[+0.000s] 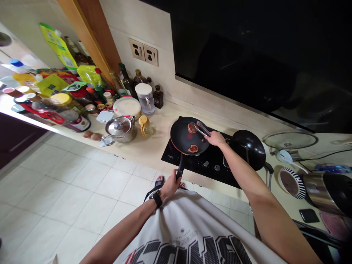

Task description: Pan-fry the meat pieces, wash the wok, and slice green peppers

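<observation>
A left hand [170, 185] grips the handle [180, 165] of a frying pan [179, 137] near the table [150, 148] edge — right hand [215, 138] closed around tongs [203, 128] at 1 of 2 steaks [193, 148], bare pan between, wok [249, 148] alongside.

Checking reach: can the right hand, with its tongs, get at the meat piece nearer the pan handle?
Probably yes: the right hand holds the tongs over the pan, and nothing visible stands between them and the meat piece nearer the handle. Their tips are at the other piece, though.
</observation>
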`<act>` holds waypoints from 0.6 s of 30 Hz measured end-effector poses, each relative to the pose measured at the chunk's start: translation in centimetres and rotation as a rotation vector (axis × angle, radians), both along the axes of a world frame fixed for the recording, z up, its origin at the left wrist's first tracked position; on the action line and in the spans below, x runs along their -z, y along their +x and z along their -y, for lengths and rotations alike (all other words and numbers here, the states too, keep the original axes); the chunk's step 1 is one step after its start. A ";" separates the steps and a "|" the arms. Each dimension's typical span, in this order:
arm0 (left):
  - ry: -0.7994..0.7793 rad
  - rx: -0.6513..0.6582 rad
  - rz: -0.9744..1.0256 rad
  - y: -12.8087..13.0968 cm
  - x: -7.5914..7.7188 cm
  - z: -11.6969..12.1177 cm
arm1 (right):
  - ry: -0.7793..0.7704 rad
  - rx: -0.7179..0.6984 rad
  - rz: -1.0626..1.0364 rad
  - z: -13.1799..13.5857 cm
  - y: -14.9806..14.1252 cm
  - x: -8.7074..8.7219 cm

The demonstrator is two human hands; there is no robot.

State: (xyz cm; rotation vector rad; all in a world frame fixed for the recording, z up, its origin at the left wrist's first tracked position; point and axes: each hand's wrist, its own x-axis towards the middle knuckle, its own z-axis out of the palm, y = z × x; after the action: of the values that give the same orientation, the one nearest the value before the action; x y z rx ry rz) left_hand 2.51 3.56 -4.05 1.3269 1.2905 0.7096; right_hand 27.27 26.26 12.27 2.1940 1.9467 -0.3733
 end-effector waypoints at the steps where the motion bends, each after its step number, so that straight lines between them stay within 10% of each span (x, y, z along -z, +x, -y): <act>1: -0.007 0.000 0.002 0.0 0.0 0.0 | -0.001 0.001 -0.003 0.1 0.0 0.0; 18: -0.018 0.005 0.002 -0.1 -0.8 0.0 | 0.024 -0.065 0.011 5.8 4.3 -1.6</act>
State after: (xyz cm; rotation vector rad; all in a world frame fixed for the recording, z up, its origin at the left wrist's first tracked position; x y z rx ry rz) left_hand 2.42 3.58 -3.26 1.3143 1.2880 0.6942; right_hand 31.56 20.43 13.89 2.1358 2.0217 -0.3297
